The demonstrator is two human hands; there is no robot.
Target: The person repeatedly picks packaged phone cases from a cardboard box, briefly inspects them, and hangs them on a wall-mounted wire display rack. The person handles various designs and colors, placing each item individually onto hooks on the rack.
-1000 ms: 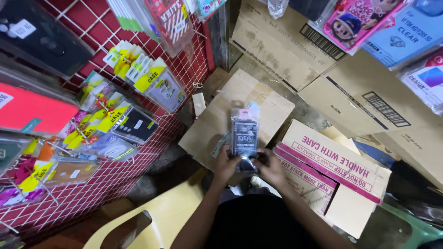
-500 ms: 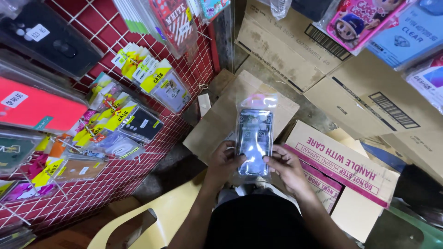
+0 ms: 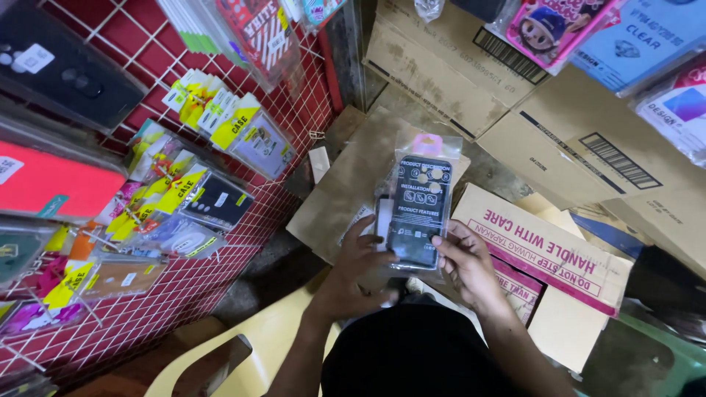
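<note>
We have the packaged phone case [image 3: 419, 209] in a two-handed grip: left hand [image 3: 360, 268] with fingers closed on its lower left edge, right hand [image 3: 463, 261] with fingertips pinched on the lower right corner. The case is dark, sealed in a clear sleeve with a pink hang tab at the top, and held upright with its printed back panel facing us.

Just behind the grip, more flat packets sit under the left hand; we cannot tell how many. Below the grip, a tan cardboard box [image 3: 353, 184] lies flat, and right of it a white carton with pink print [image 3: 544, 246].

Further left, a red wire grid wall [image 3: 243, 287] carries many hanging phone-case packets [image 3: 220, 198].

Judgement: one case is picked up and under inspection; it is neither hung nor put down yet.
</note>
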